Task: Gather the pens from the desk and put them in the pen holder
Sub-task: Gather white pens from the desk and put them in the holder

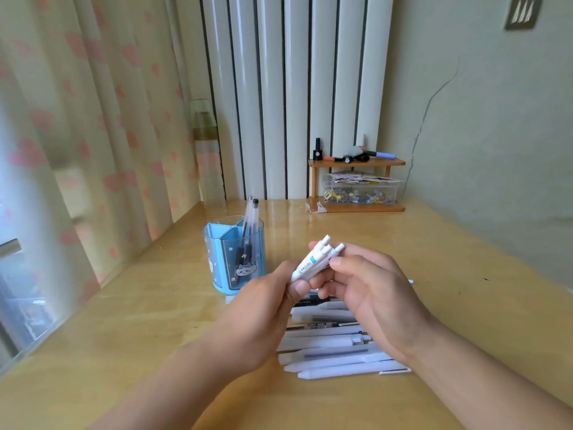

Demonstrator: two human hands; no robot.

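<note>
Holding a small bunch of white pens between them, both hands meet above the surface. The left hand grips the bunch's lower end, fingers closed round it; the right hand pinches the upper part, buttons pointing up and away. More pens lie in a heap on the surface beneath the hands. The blue holder stands just left, two pens upright inside.
</note>
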